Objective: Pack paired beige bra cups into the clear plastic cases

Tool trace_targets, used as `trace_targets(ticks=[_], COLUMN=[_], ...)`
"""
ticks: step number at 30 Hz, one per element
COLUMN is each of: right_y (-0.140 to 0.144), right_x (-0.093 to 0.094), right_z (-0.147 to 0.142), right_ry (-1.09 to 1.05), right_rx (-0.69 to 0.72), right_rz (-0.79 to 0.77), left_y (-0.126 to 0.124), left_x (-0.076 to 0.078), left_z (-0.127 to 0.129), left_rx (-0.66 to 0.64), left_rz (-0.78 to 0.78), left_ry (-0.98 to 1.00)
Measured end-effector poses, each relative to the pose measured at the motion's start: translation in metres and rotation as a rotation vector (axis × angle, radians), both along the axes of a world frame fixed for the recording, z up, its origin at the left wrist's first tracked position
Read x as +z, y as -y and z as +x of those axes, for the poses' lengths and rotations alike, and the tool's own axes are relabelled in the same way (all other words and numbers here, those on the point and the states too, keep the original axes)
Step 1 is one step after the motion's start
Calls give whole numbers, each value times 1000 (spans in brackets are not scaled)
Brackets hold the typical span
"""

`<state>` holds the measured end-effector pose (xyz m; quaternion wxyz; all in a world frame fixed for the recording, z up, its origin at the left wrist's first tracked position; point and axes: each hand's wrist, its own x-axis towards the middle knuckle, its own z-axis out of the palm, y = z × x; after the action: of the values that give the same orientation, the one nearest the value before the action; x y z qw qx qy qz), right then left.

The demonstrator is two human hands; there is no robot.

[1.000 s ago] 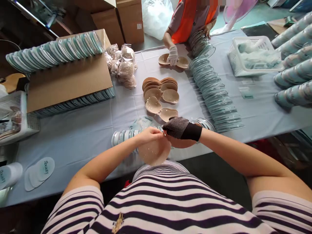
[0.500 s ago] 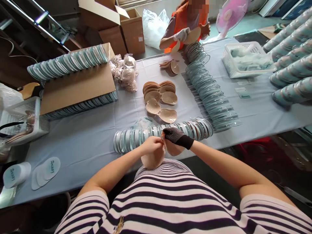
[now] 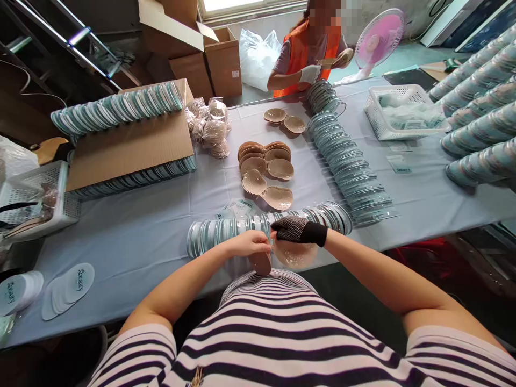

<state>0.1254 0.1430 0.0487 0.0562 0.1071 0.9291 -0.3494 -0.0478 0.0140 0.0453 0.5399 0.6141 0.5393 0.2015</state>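
The bare left hand (image 3: 252,245) and the right hand (image 3: 291,230), in a black, pale-dotted fabric glove (image 3: 315,233), pinch fingertips closed near the middle of a glossy beige two-cup pad (image 3: 296,255). It hangs just below the fingers, long axis left to right, a cup under each hand, neither nearer; clear round plastic cases (image 3: 220,231) stand just beyond

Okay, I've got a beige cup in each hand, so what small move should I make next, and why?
Perhaps turn the left cup outward with your left hand: it looks narrow and angled away, while the right cup, at your gloved right hand, shows a broad, glossy side.
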Motion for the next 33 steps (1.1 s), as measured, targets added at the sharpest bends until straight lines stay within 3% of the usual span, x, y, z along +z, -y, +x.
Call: trace_targets(ticks=[3, 6, 9, 12, 15, 21, 23, 25, 27, 30, 33], right_y=[8, 10, 9, 9, 9, 1, -5, -14, -24, -35, -21], right_x=[14, 25, 31, 30, 26, 14, 12, 14, 23, 44, 56], right_z=[3, 3, 2, 0, 0, 0, -1, 0, 2, 5, -1], right_ry=[49, -54, -105, -82, -72, -210, -242, -241, -212, -104, 20], right_rx=[25, 55, 49, -28, -70, 71, 124, 144, 147, 202, 326], right_rz=[-133, -266, -183, -108, -163, -293, -354, -369, -358, -311, -144], left_y=[2, 3, 3, 2, 2, -2, -6, -9, -9, -2, 5], left_x=[7, 16, 20, 18, 19, 28, 21, 7, -12, -41, -65], left_z=[3, 1, -4, -8, -9, -10, -12, -16, -19, -18, -3], left_rx=[42, 87, 129, 160, 129, -8, 8, 33, 13, -56, 118], left_rz=[3, -59, -134, -125, -40, 96, 9, -172, -349, -488, -483], left_ry=[79, 220, 255, 175, 119, 177, 278, 394, 467, 505, 535])
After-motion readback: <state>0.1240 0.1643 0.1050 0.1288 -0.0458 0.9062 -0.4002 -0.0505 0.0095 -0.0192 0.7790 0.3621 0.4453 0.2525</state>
